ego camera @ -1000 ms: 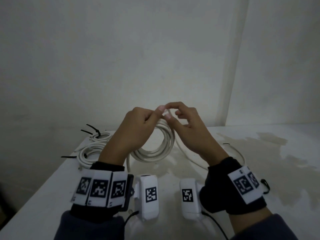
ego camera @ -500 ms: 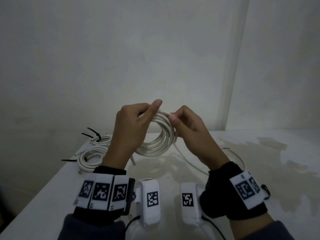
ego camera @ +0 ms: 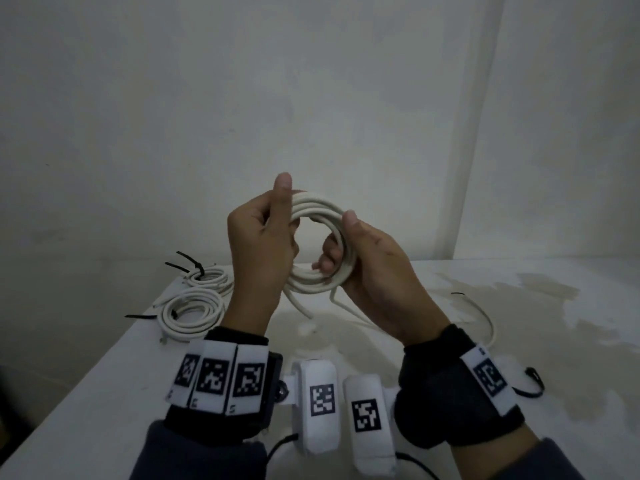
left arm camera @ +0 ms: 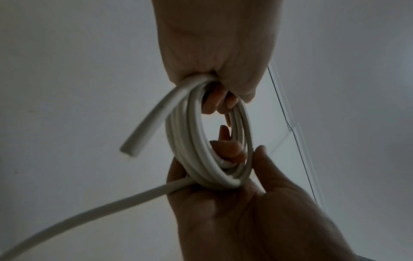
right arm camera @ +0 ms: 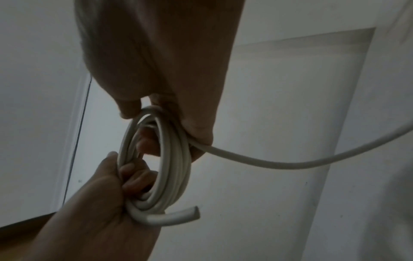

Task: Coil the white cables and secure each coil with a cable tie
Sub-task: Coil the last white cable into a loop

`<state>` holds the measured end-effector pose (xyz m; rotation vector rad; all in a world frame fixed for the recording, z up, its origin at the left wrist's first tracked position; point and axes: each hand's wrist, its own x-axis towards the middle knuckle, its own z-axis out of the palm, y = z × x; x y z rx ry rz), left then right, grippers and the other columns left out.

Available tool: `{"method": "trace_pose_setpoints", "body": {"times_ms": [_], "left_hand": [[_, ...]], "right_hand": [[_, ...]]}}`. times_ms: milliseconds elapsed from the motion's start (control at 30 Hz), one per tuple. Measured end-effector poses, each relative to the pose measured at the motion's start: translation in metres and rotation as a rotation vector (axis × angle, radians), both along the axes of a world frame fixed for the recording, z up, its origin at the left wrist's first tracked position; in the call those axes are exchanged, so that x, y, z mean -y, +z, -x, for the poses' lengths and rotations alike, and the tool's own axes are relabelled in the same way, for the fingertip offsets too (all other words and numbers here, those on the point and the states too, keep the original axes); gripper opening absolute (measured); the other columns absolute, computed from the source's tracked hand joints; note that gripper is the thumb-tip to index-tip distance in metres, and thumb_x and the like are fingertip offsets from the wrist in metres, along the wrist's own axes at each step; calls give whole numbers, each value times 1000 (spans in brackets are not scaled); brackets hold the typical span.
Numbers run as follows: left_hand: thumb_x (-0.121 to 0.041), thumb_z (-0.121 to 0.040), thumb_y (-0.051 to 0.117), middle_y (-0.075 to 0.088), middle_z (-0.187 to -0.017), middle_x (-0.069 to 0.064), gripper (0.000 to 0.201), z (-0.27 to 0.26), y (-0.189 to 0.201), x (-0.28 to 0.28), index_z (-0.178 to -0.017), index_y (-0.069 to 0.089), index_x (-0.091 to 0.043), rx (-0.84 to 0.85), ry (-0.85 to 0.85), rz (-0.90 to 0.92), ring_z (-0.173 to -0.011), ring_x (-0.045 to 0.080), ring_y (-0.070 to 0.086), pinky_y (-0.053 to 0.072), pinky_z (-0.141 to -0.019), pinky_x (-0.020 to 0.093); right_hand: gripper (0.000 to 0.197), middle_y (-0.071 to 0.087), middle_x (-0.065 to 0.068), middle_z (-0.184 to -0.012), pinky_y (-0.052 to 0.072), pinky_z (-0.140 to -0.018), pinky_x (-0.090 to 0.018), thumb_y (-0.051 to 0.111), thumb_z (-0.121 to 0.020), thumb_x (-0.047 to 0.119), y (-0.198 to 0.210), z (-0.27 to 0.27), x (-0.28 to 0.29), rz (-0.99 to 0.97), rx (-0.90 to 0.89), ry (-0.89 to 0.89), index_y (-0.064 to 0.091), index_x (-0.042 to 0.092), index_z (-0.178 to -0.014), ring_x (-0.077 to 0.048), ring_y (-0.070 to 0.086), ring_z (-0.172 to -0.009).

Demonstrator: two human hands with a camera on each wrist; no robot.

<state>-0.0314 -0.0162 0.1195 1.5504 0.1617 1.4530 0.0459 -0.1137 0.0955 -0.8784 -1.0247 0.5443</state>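
I hold a coil of white cable [ego camera: 320, 206] upright in the air between both hands, above the table. My left hand [ego camera: 266, 237] grips its left side, thumb pointing up; the short cut end [left arm camera: 143, 134] sticks out below that grip. My right hand [ego camera: 367, 261] grips the right side, fingers curled through the loop and thumb on the outside. The uncoiled tail [right arm camera: 290, 163] leaves my right hand and runs across the table to the right [ego camera: 486, 320]. Both wrist views show the coil [left arm camera: 196, 159] [right arm camera: 172, 167] clamped between the two hands.
Two coiled white cables [ego camera: 207, 277] [ego camera: 190, 315] lie at the table's back left, with black cable ties sticking out. A black loop [ego camera: 530, 384] lies on the table at the right. The white table [ego camera: 104, 393] drops off along its left edge. A wall stands close behind.
Both hands lifted the coil and turned it to face me. The right hand went from pinching near the top to gripping the right side, fingers through the loop.
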Motion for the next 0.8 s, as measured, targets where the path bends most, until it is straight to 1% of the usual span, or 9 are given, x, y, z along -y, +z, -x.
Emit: {"method": "trace_pose_setpoints", "body": {"times_ms": [167,233,333,400,500,567,633,700,800], "left_hand": [[-28,-99,44,39,-47,0,47,-4,-2,5,-79,58,12,-40,-144,13,-36,11,33,31,-36,20],[-28,-100,41,45,-53,1,41,-5,-4,5,-91,62,7,-108,-191,-17,-40,10,39,38,-40,21],[-26,-101,36,58,-70,4,31,-6,-5,5,-107,59,-6,-198,-225,-100,-57,7,53,49,-58,19],[-44,-96,30,65,-82,3,41,-7,-7,7,-110,57,-16,-313,-231,-95,-69,7,59,50,-71,24],[-64,-89,11,65,-89,3,68,-8,-10,8,-112,58,-21,-525,-274,150,-80,13,62,51,-75,29],[-67,-90,7,66,-85,10,76,-8,-13,4,-104,61,-16,-665,-315,346,-75,19,62,51,-70,31],[-68,-91,15,69,-76,14,74,-7,-19,1,-96,61,-11,-871,-368,435,-62,19,63,51,-59,25],[-58,-97,27,72,-75,17,65,-7,-27,1,-96,60,-2,-992,-468,470,-54,17,65,50,-51,20],[-25,-100,42,70,-79,20,36,-13,-34,0,-100,60,7,-893,-509,532,-55,19,68,51,-46,18]], "right_hand": [[23,35,2,-60,34,-63,-28,48,-89,32,2,-6,1,-51,-86,-12,58,14,-79,-9,35,-53],[30,33,4,-58,30,-63,-30,46,-96,26,1,-11,1,-67,-92,-62,60,18,-71,-9,32,-52],[32,34,4,-57,30,-63,-31,43,-99,23,-1,-19,2,-106,-141,-106,55,17,-70,-8,32,-50],[27,34,5,-57,30,-64,-30,46,-96,27,1,-23,5,-145,-205,-101,57,16,-74,-7,33,-50],[21,33,6,-56,33,-65,-28,48,-91,33,3,-27,8,-213,-280,-111,57,15,-84,-7,33,-49],[26,33,7,-56,35,-64,-26,47,-89,35,5,-28,9,-244,-309,-102,57,12,-95,-6,33,-49],[33,33,7,-56,38,-62,-23,46,-89,36,6,-26,9,-259,-339,-51,57,10,-105,-6,34,-49],[35,33,7,-56,39,-62,-22,45,-91,36,6,-22,7,-256,-358,24,56,9,-109,-6,34,-49],[29,35,6,-57,40,-62,-24,45,-94,35,5,-17,3,-246,-345,104,54,10,-104,-6,35,-49]]}}
